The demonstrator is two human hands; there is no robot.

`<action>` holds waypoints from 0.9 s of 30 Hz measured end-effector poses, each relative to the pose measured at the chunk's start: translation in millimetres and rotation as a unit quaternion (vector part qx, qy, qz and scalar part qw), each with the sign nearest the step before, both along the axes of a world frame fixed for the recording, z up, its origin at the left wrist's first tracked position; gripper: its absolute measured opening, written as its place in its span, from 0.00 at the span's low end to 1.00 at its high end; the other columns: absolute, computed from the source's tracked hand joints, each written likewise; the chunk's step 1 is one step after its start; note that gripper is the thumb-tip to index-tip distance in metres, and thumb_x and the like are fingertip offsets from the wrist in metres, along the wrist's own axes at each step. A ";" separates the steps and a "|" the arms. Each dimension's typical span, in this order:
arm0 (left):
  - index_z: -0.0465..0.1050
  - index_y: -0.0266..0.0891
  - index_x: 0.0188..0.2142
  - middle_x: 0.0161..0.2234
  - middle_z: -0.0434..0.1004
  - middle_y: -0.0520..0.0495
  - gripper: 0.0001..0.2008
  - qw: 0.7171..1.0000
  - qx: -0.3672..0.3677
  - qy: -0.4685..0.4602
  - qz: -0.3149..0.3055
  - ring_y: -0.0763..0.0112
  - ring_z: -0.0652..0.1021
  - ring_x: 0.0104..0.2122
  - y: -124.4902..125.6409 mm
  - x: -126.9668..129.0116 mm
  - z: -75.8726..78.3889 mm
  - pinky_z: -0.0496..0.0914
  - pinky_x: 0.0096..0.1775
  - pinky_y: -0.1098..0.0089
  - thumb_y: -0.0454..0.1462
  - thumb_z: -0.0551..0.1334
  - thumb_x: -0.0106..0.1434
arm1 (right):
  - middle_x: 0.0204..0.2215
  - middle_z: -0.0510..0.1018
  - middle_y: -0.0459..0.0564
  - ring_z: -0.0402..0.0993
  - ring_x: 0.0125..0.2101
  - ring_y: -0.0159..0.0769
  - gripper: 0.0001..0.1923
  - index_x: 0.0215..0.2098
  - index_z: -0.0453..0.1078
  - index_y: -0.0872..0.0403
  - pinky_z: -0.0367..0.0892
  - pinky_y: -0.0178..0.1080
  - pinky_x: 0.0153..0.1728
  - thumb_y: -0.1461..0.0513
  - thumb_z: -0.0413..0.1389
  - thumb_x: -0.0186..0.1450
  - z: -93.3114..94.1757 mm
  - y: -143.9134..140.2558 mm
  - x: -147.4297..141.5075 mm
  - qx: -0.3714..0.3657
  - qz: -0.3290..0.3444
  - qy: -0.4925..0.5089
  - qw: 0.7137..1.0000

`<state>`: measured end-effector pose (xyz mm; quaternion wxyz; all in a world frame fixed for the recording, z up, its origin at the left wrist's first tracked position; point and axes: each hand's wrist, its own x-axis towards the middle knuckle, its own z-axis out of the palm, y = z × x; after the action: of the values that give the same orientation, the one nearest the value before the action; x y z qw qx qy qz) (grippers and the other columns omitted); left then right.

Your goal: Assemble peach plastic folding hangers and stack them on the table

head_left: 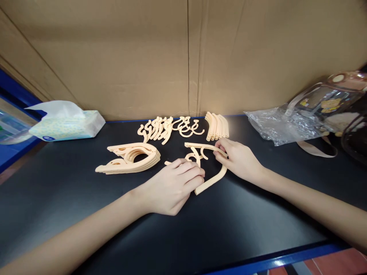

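Both hands pinch one hanger piece [210, 179]: left hand [172, 187] near, right hand [237, 160] far (keep it flat on the worktop [86, 214]).

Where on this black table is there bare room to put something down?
Bare table lies left of the left hand, between the tissue pack and the hanger stack. Another bare patch sits between the right hand and the plastic bag. The middle back is crowded: hooks, curved pieces, and the hanger part both hands hold.
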<state>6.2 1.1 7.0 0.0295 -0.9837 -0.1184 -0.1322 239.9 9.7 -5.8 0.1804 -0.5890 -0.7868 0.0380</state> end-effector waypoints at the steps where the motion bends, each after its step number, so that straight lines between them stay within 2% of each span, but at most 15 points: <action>1: 0.67 0.36 0.43 0.47 0.73 0.43 0.15 1.000 0.000 0.001 0.004 0.63 0.70 0.46 0.2 -0.1 -0.6 0.64 0.46 0.63 0.27 0.52 0.56 | 0.30 0.74 0.46 0.69 0.26 0.32 0.04 0.34 0.63 0.53 0.59 0.34 0.27 0.63 0.48 0.64 0.1 0.6 0.5 -0.007 -0.005 0.003 1.000; 7: 0.67 0.38 0.43 0.52 0.69 0.42 0.17 0.999 0.016 0.018 0.027 0.61 0.69 0.47 1.3 -1.4 -4.7 0.65 0.44 0.63 0.25 0.51 0.56 | 0.36 0.77 0.49 0.73 0.32 0.35 0.07 0.41 0.63 0.54 0.61 0.35 0.31 0.64 0.47 0.65 -2.0 2.6 2.2 -0.015 -0.004 0.010 1.000; 12: 0.67 0.39 0.44 0.53 0.67 0.41 0.18 0.999 -0.004 0.017 0.040 0.57 0.67 0.49 1.7 -2.2 -4.9 0.66 0.46 0.60 0.25 0.52 0.54 | 0.39 0.78 0.49 0.75 0.34 0.37 0.12 0.48 0.61 0.54 0.62 0.36 0.32 0.64 0.45 0.67 -3.3 3.0 3.6 -0.015 -0.011 0.000 1.000; 21: 0.66 0.35 0.42 0.52 0.67 0.38 0.14 0.999 -0.046 0.006 -0.007 0.57 0.67 0.49 2.7 -3.1 -2.8 0.68 0.46 0.60 0.26 0.52 0.56 | 0.35 0.77 0.48 0.75 0.34 0.38 0.11 0.47 0.62 0.54 0.61 0.36 0.32 0.63 0.44 0.68 -1.1 1.1 2.5 -0.025 -0.012 -0.013 1.000; 27: 0.66 0.35 0.40 0.51 0.69 0.38 0.11 0.998 -0.069 -0.012 -0.004 0.57 0.68 0.49 1.5 -0.8 -1.4 0.67 0.48 0.59 0.27 0.49 0.61 | 0.34 0.77 0.47 0.74 0.31 0.36 0.09 0.44 0.63 0.54 0.60 0.34 0.30 0.63 0.45 0.68 -0.6 1.2 0.5 -0.027 -0.017 -0.018 0.999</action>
<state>5.4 2.6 5.6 -0.0402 -0.9821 -0.1239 -0.1358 240.4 11.0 -6.5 0.1510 -0.6076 -0.7784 0.0457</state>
